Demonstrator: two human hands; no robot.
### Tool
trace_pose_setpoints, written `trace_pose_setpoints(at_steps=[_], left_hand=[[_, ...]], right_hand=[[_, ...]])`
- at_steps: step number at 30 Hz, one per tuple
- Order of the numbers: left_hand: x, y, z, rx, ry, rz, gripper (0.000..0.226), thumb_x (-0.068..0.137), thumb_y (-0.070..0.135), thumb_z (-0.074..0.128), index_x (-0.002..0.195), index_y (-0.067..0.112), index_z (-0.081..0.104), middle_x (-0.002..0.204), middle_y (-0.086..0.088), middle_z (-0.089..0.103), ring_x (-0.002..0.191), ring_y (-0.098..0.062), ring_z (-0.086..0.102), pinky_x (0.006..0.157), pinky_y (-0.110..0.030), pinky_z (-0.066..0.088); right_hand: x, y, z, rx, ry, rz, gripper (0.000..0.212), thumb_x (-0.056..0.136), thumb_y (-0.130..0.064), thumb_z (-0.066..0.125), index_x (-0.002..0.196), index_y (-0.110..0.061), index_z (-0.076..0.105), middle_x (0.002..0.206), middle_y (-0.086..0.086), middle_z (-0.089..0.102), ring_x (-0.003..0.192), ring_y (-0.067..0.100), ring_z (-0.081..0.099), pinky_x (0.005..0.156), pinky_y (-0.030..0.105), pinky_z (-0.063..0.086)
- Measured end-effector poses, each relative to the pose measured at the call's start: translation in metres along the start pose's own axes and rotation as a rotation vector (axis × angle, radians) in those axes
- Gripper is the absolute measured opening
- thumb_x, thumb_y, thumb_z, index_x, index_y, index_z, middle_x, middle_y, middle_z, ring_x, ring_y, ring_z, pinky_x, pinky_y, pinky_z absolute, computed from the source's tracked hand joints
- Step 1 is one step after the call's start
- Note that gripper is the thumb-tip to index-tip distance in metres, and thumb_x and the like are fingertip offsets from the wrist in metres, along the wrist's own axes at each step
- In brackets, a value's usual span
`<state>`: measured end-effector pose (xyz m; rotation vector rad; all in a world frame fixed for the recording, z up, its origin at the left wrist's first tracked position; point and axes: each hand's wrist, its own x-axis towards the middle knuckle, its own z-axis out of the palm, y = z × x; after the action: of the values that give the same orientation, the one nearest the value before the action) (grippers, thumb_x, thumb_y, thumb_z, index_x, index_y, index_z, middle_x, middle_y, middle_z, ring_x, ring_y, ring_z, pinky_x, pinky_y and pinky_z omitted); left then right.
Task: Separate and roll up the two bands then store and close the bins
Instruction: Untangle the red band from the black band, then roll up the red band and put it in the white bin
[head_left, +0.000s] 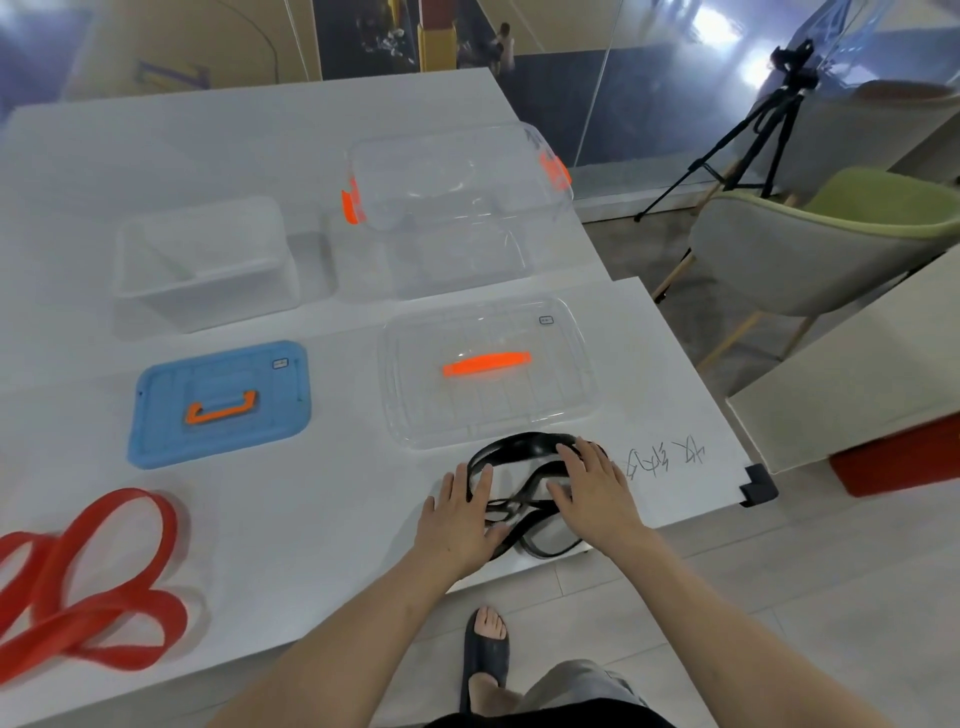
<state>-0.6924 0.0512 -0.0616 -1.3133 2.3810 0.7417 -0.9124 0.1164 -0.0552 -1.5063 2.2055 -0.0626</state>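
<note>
A black band (519, 448) lies in loose loops at the table's front edge on the right. My left hand (460, 519) rests flat on its left side, and my right hand (592, 493) presses flat on its right side, fingers spread. A red band (93, 577) lies in tangled loops at the front left, apart from both hands. Behind them lie a blue lid (218, 402) with an orange handle and a clear lid (488, 369) with an orange handle. Farther back stand a small clear bin (202, 265) and a larger clear bin (457, 202) with orange latches, both open.
The white table (322, 519) ends just before my body, with a black corner guard (758, 486) at its right corner. Handwriting marks the tabletop right of my hands. A green chair (831, 239) and a camera tripod (753, 130) stand to the right on the floor.
</note>
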Motion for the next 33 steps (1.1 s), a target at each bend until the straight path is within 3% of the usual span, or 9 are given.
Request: trace_pose_setpoints(at_steps=[6,10,15,25,30,33], left_hand=[[-0.016,-0.03,-0.016,-0.015,0.124,-0.037,0.075,0.104,0.055,0.032,0.163,0.026,-0.003,0.171,-0.012,0.005,0.157,-0.031,0.009,0.124,-0.048,0.023],[-0.047,-0.068,-0.032,-0.026,0.246,-0.085,0.071,0.104,0.053,0.033,0.163,0.025,0.005,0.171,-0.011,0.012,0.157,-0.03,0.015,0.124,-0.048,0.025],[-0.103,-0.138,-0.04,-0.051,0.33,-0.219,0.066,0.105,0.05,0.035,0.162,0.025,0.014,0.168,-0.01,0.022,0.155,-0.029,0.024,0.121,-0.048,0.029],[-0.237,-0.345,-0.037,-0.124,0.334,-0.474,0.064,0.103,0.046,0.038,0.16,0.024,0.02,0.164,-0.01,0.031,0.151,-0.031,0.03,0.119,-0.049,0.035],[-0.28,-0.439,-0.027,-0.094,0.332,-0.483,0.064,0.101,0.047,0.044,0.158,0.023,0.027,0.161,-0.014,0.037,0.15,-0.036,0.033,0.119,-0.056,0.033],[-0.296,-0.484,-0.017,-0.062,0.292,-0.479,0.066,0.096,0.053,0.052,0.154,0.024,0.037,0.16,-0.017,0.036,0.149,-0.042,0.033,0.115,-0.063,0.031]], right_hand=[[0.001,-0.042,-0.003,-0.008,0.057,-0.094,0.062,0.102,-0.051,0.039,0.154,-0.018,0.046,0.163,0.013,0.043,0.154,0.034,0.036,0.125,0.051,0.03],[0.001,-0.097,-0.002,-0.037,0.042,-0.207,0.055,0.102,-0.046,0.045,0.149,-0.018,0.05,0.16,0.011,0.044,0.15,0.034,0.041,0.119,0.052,0.039],[-0.004,-0.192,0.024,-0.078,0.01,-0.389,0.051,0.105,-0.039,0.052,0.151,-0.018,0.048,0.162,0.012,0.043,0.152,0.033,0.039,0.12,0.05,0.037],[-0.039,-0.413,0.101,-0.182,-0.155,-0.621,0.054,0.106,-0.042,0.045,0.156,-0.024,0.04,0.168,0.006,0.033,0.156,0.027,0.03,0.123,0.044,0.031],[-0.053,-0.503,0.142,-0.277,-0.226,-0.699,0.066,0.101,-0.058,0.048,0.158,-0.025,0.037,0.169,0.007,0.031,0.156,0.029,0.029,0.124,0.047,0.029],[-0.058,-0.541,0.166,-0.366,-0.293,-0.735,0.09,0.091,-0.071,0.056,0.162,-0.027,0.025,0.174,0.006,0.019,0.161,0.03,0.018,0.128,0.051,0.019]])
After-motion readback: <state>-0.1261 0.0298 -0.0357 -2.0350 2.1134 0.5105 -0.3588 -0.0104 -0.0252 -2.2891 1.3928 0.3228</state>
